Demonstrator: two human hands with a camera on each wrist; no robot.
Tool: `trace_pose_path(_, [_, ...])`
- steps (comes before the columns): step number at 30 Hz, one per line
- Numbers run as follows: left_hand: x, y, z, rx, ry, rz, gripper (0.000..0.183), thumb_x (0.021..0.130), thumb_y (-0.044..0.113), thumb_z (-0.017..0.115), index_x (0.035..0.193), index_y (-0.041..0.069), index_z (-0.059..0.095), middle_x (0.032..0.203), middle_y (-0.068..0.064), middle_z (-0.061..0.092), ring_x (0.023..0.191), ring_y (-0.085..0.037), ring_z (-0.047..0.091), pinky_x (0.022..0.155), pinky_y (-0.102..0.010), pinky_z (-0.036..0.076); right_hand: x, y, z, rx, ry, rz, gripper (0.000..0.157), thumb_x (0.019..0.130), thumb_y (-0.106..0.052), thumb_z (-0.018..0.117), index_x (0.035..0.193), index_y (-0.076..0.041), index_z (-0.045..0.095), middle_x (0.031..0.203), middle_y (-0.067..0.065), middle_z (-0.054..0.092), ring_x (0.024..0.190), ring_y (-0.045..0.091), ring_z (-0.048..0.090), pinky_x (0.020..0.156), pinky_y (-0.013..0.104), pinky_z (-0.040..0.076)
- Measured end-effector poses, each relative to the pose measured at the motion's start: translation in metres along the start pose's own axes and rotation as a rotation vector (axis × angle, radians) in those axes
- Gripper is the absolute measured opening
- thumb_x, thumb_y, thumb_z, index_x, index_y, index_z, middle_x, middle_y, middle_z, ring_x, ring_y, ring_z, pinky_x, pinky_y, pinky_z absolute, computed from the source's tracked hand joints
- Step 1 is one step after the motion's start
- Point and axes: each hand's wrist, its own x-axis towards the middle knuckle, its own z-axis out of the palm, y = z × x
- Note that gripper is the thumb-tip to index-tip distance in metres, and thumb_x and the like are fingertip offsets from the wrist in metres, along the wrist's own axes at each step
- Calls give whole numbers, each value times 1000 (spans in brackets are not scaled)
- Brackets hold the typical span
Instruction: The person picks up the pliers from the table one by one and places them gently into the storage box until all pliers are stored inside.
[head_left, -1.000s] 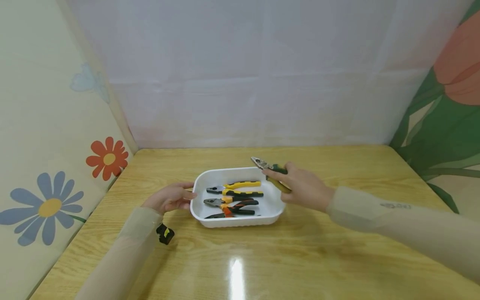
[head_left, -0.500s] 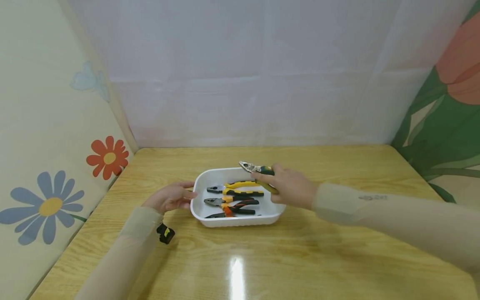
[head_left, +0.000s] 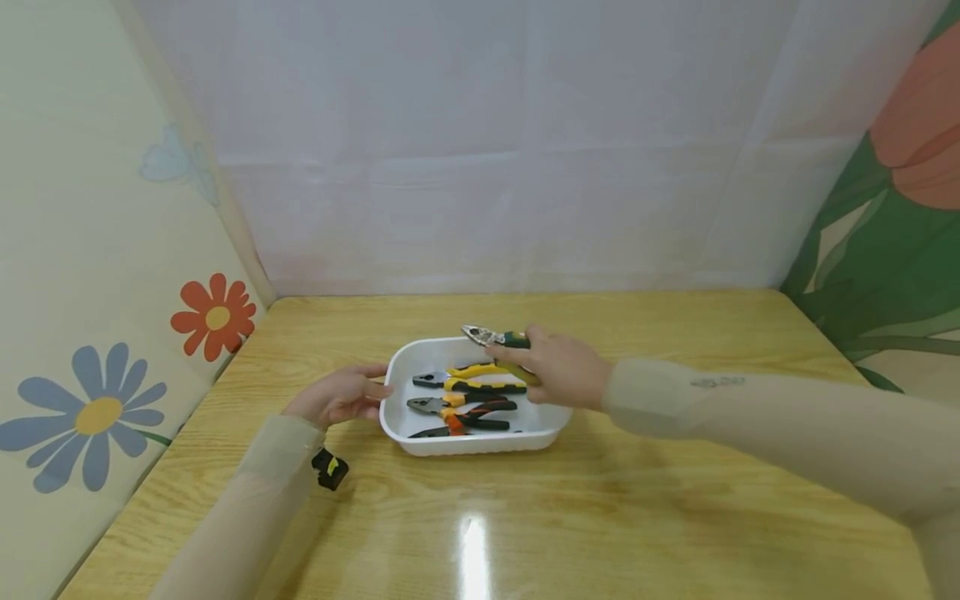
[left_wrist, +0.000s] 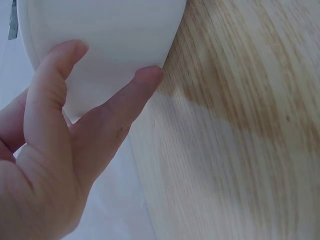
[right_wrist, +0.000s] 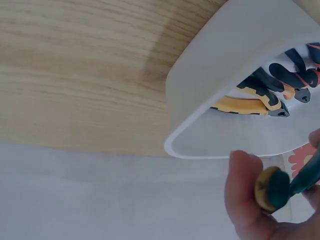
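Note:
A white tray (head_left: 480, 445) sits on the table, holding several pliers with yellow-black and orange-black handles, among them yellow-handled pliers (head_left: 468, 371). My left hand (head_left: 341, 396) holds the tray's left end; in the left wrist view its fingers (left_wrist: 145, 77) lie against the white wall. Over the tray's far right part, my right hand (head_left: 566, 367) grips green-and-yellow-handled pliers (head_left: 480, 335), their metal head pointing left, above the far rim. In the right wrist view, the handle ends (right_wrist: 272, 190) show between thumb and fingers, apart from the tray.
The tray stands on a wood-grain table (head_left: 637, 517). A black object with a yellow mark (head_left: 330, 469) is beside the left wrist. A pale cloth wall (head_left: 517, 167) rises behind the table, with flower-printed panels at both sides.
My right hand has moved left over the tray, carrying the green-and-yellow pliers. The left hand and the tray have stayed in place.

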Motion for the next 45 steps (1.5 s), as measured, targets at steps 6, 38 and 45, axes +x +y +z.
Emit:
trace_pose_path(6, [0, -1, 1, -3, 0, 0, 63, 97, -7, 44, 151, -8, 12, 117, -23, 50, 82, -18, 64, 70, -22, 58, 8, 0, 0, 0, -23, -44, 70, 81, -15, 76, 145, -22, 49, 87, 11, 46, 57, 15, 41, 47, 23, 38])
trace_pose_path(38, [-2, 1, 3, 8, 5, 7, 63, 96, -9, 45, 150, -10, 13, 112, -21, 54, 77, -16, 64, 65, -19, 57, 53, 3, 15, -144, -215, -248, 75, 82, -8, 69, 149, -28, 42, 109, 20, 53, 55, 12, 45, 44, 19, 43])
trace_pose_path(45, [-2, 1, 4, 15, -4, 20, 64, 96, -9, 46, 150, -10, 13, 112, -21, 55, 78, -17, 64, 65, -20, 58, 65, 2, 17, -187, -331, -214, 79, 85, -16, 73, 151, -36, 34, 123, 21, 49, 63, 13, 50, 51, 20, 47])
